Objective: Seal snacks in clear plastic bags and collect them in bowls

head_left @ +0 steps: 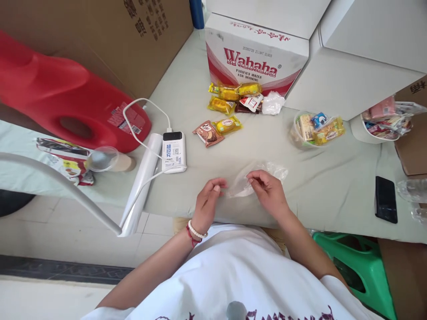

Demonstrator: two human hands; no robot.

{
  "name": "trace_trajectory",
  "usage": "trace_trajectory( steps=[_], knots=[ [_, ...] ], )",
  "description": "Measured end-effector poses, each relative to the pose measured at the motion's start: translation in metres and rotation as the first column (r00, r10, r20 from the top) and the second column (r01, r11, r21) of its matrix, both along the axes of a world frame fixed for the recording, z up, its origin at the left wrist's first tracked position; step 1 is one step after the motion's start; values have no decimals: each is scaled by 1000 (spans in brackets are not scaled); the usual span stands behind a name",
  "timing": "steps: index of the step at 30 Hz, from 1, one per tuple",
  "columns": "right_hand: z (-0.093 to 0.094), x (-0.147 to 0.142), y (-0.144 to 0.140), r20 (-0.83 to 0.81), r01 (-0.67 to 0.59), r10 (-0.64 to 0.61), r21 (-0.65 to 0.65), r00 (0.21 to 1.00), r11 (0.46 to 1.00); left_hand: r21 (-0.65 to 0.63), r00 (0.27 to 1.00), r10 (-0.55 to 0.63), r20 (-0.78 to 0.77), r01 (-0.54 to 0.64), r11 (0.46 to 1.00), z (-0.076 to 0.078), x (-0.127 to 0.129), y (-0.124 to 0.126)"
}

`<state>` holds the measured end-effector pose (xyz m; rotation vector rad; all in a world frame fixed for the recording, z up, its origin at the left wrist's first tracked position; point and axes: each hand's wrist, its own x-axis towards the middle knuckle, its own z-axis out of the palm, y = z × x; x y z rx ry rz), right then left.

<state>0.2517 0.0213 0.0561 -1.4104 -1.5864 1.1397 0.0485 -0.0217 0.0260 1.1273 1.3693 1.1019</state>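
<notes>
At table edge, left hand [207, 200], right hand [267, 190] pinch clear bag [248, 180], seemingly empty.

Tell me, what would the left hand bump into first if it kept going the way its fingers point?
The left hand points right, so it probably meets the clear plastic bag it already pinches, then the right hand.

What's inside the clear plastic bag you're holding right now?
The clear plastic bag, pinched between left hand and right hand, looks empty; the grey table cloth shows through. The fingers cover its opening edge.
</notes>
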Motion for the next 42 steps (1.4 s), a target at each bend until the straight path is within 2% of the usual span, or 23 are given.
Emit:
trace_trajectory(
  steps=[2, 6, 8, 10, 12, 14, 16, 17, 19, 22, 25, 27, 29, 31, 34, 36, 37, 39, 41, 42],
  knots=[
    [2, -2, -5, 155, -122, 101, 137, 983, 983, 9, 999, 4, -53, -4, 1000, 4, 3, 9],
    [8, 0, -10, 330, -277, 183, 264, 926, 924, 51, 960, -146, -240, 162, 985, 6, 18, 35],
    [8, 5, -15, 342, -268, 164, 285, 925, 920, 0, 965, -149, -217, 152, 988, 2, 26, 46],
    [3, 12, -26, 297, -160, 79, 262, 952, 952, -132, 995, -72, -65, 63, 989, -4, 32, 54],
    [-7, 18, -40, 202, 42, -67, 127, 977, 991, -281, 987, 64, 148, -21, 960, -8, 36, 59],
    [-18, 24, -54, 87, 175, -164, -137, 983, 975, -367, 930, 190, 316, -65, 928, -10, 39, 60],
    [-27, 32, -65, -15, 144, -163, -392, 987, 909, -389, 887, 241, 394, -76, 918, -8, 40, 60],
    [-28, 36, -66, -47, 113, -152, -467, 987, 877, -391, 881, 243, 407, -72, 917, -6, 40, 59],
    [-25, 45, -62, -53, 120, -171, -510, 984, 852, -381, 887, 223, 404, -59, 923, -3, 42, 56],
    [-15, 53, -40, -49, 203, -260, -493, 964, 846, -335, 897, 157, 413, -11, 942, 1, 44, 49],
    [-12, 44, -7, -179, 145, -286, -550, 941, 822, -278, 903, 42, 429, 88, 956, 2, 46, 41],
    [-17, 30, 13, -278, 135, -329, -543, 902, 829, -235, 943, -30, 331, 113, 965, 1, 45, 35],
    [-24, 14, 29, -350, 165, -367, -490, 862, 856, -204, 986, -38, 163, 71, 976, -3, 40, 30],
    [-29, 0, 38, -403, 178, -361, -423, 841, 889, -216, 997, 43, 65, -28, 976, -8, 31, 26],
    [-29, -11, 42, -415, 132, -280, -352, 866, 927, -279, 980, 200, 12, -189, 941, -13, 9, 19],
    [-27, -11, 40, -387, 81, -214, -333, 897, 939, -207, 960, 230, -157, -260, 943, -10, -6, 14],
    [-26, -11, 39, -369, 55, -180, -326, 912, 944, -125, 935, 223, -275, -264, 956, -7, -12, 12],
    [-24, -7, 36, -337, 12, -121, -309, 934, 951, 55, 851, 203, -484, -202, 978, 3, -20, 10],
    [-20, -3, 33, -319, -35, -66, -303, 946, 952, 153, 793, 165, -587, -91, 984, 13, -21, 14],
    [-17, -1, 32, -318, -58, -43, -304, 947, 951, 167, 786, 138, -603, -45, 985, 18, -19, 19]
  ],
)
